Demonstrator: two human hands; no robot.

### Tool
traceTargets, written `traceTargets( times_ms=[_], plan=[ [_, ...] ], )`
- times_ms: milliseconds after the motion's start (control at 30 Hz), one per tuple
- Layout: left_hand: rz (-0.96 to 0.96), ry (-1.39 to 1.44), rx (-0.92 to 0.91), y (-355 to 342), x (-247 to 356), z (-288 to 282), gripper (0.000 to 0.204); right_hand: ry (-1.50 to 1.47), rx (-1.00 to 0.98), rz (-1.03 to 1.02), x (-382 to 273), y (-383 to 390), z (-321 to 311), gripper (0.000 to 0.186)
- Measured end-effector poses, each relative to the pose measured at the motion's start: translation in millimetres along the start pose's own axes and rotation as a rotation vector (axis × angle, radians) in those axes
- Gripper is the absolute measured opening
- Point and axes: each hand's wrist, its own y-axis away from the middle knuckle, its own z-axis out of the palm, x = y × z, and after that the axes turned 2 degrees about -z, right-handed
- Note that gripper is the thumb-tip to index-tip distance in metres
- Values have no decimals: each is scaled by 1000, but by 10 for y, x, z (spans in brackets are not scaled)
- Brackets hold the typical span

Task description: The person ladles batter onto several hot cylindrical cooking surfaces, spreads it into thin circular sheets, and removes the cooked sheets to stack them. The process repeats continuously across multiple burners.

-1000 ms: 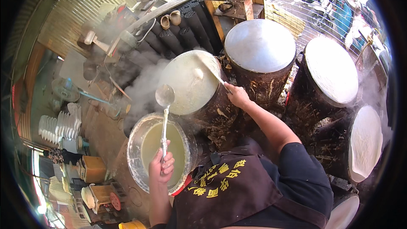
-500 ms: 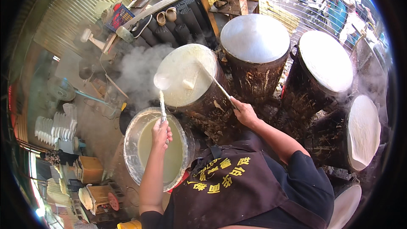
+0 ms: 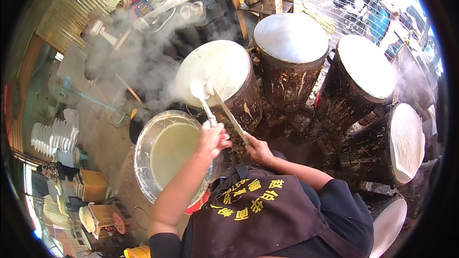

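left hand [image 3: 213, 138] grips ladle [image 3: 198, 89] over steamer [image 3: 220, 74] | right hand [image 3: 258, 149] grips stick [image 3: 229, 114] | batter not yet spread; 4 others coated

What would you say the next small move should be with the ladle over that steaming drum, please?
Probably tip the ladle and pour: the left hand holds it over the nearest drum's white top, beside the batter bowl, while the right hand holds a thin stick at the ready.
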Motion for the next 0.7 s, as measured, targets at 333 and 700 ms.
traceTargets(
  times_ms=[333,700],
  plan=[
    [-93,841,-421,381,417,-687,21,431,266,-77,-211,-142,-276,58],
    [320,140,-130,-412,994,-390,8,176,114,-132,-377,-1097,-640,49]
  ],
)
